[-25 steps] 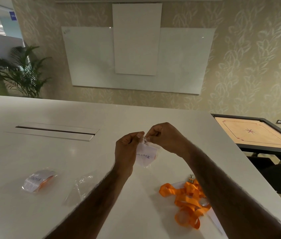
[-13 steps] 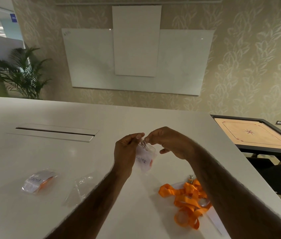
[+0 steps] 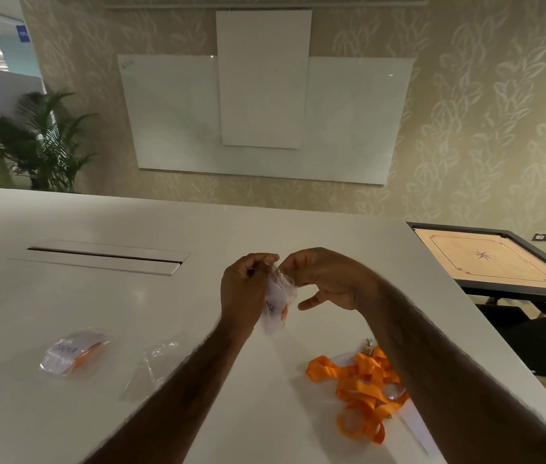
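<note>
Head view, starting at the far left: a potted palm (image 3: 40, 139) stands by the wall beyond the far left corner of the counter (image 3: 198, 226). A long cable slot (image 3: 104, 259) is set into the counter toward its far edge, left of the middle. Closer to the near edge on the left lies a filled badge pouch (image 3: 74, 351), flat, with a handwritten white card and a bit of orange inside. Just to its right, and apart from it, an empty clear sleeve (image 3: 151, 366) lies flat beside the left forearm.

Over the middle of the counter the left hand (image 3: 248, 289) is raised, its fingers curled and pinching the top of the clear badge pouch (image 3: 276, 303). That pouch hangs down from the grip, clear of the surface, with a white card inside bearing some writing and an orange patch low down. The right hand (image 3: 328, 279) faces it from the other side. Its curved fingers reach the pouch's top edge right beside the left fingertips, while its thumb is spread away below, off the plastic. Whether those fingers actually grip the pouch or only touch it cannot be told.

Toward the near right corner a tangle of orange lanyards (image 3: 362, 390) lies on the counter, partly under the right forearm, with a metal clip (image 3: 368, 343) at its far end and a white strip (image 3: 415, 426) beneath it. Past the counter's right edge stands a carrom board (image 3: 496, 262).
</note>
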Tool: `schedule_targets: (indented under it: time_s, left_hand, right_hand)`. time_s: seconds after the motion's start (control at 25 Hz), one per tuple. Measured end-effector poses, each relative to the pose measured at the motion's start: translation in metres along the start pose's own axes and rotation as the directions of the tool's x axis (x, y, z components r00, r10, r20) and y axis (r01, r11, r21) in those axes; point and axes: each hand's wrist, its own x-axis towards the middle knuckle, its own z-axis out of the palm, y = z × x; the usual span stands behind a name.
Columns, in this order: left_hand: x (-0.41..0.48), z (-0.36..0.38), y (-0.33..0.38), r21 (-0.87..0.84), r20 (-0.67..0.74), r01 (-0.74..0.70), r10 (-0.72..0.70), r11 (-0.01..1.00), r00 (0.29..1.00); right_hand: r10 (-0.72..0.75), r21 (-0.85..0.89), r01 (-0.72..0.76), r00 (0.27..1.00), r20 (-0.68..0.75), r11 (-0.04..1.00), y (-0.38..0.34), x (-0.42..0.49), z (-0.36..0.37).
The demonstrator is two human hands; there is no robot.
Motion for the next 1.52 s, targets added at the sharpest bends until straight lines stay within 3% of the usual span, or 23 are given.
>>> schedule_targets:
  time_s: [0.2, 0.28, 0.4, 0.56, 0.84, 1.04, 1.24, 1.36, 1.52]
  left_hand:
    - [-0.001, 0.006, -0.002, 0.143, -0.072, -0.05, 0.06, 0.989, 0.996]
    - [-0.005, 0.01, 0.0, 0.105, -0.085, -0.011, 0.02, 0.994, 0.996]
    - [-0.008, 0.011, 0.001, 0.174, -0.036, -0.071, 0.078, 0.982, 0.996]
    - [-0.006, 0.008, 0.0, 0.145, -0.047, -0.061, 0.069, 0.988, 0.997]
    - [-0.003, 0.005, -0.001, 0.192, -0.055, -0.082, 0.094, 0.978, 0.994]
    - [-0.01, 0.007, 0.0, 0.174, -0.076, -0.06, 0.074, 0.983, 0.994]
    - [-0.013, 0.01, 0.004, 0.09, -0.057, -0.096, 0.101, 0.991, 0.993]
    - [-0.006, 0.003, -0.001, 0.119, 0.035, -0.07, 0.067, 0.99, 0.997]
    - [-0.007, -0.001, -0.008, 0.083, 0.289, -0.064, 0.038, 0.994, 0.957]
  right_hand:
    - [0.065, -0.052, -0.06, 0.993, 0.097, 0.997, -0.002, -0.003, 0.0]
    - [0.081, -0.139, -0.072, 0.995, 0.061, 0.988, -0.002, -0.003, 0.0]
    - [-0.01, -0.321, -0.007, 0.999, -0.052, 0.947, -0.002, 0.001, 0.004]
    - [-0.153, -0.16, 0.137, 0.984, -0.091, 0.978, -0.002, 0.001, 0.003]
    - [0.056, 0.073, -0.063, 0.994, 0.098, 0.995, 0.005, -0.001, -0.006]
    - [0.161, -0.104, -0.15, 0.982, 0.102, 0.983, 0.004, -0.002, -0.005]
    - [0.136, 0.0, -0.138, 0.976, 0.17, 0.99, 0.003, -0.008, -0.007]
    - [0.199, -0.223, -0.152, 0.957, 0.211, 0.963, -0.005, -0.014, -0.006]
    - [0.304, -0.594, -0.076, 0.907, 0.293, 0.801, -0.018, -0.021, -0.009]
